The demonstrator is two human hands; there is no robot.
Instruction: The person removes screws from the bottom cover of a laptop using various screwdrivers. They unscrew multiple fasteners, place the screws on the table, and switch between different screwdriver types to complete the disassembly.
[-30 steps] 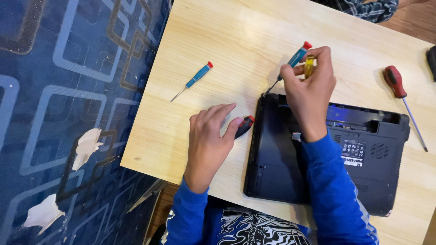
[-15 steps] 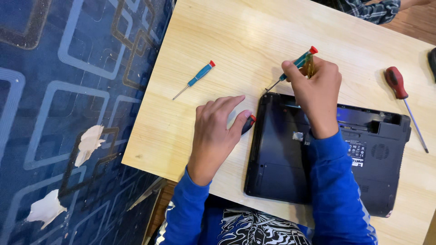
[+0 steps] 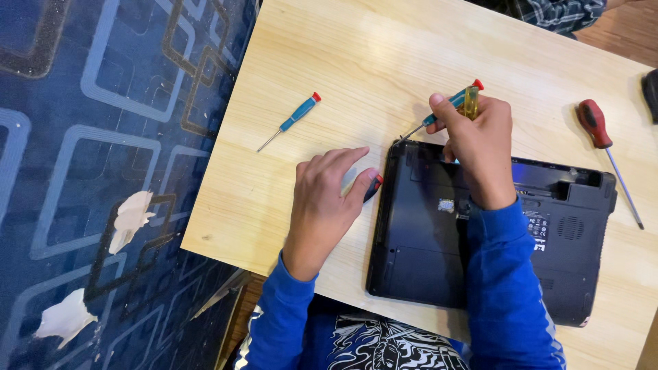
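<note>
While a small blue screwdriver (image 3: 293,118) is lying alone on the wooden table (image 3: 343,55), the left hand (image 3: 325,199) is resting flat, fingers loose, touching a dark tool tip (image 3: 373,187). The right hand (image 3: 480,147) is gripping a teal screwdriver (image 3: 445,109) at the upside-down black laptop (image 3: 425,233) corner. The laptop's bottom cover is looking closed, so opening it seems barely begun. A red screwdriver (image 3: 596,127) is waiting further right.

— What fills the left half of the frame?
— A dark blue carpet with pale rounded-square outlines (image 3: 103,137), bearing whitish patches (image 3: 130,219) at lower left.
— And the furniture?
— A light wooden rectangular tabletop (image 3: 356,62) spans centre to right. Brown wooden flooring (image 3: 617,34) shows at upper right.
</note>
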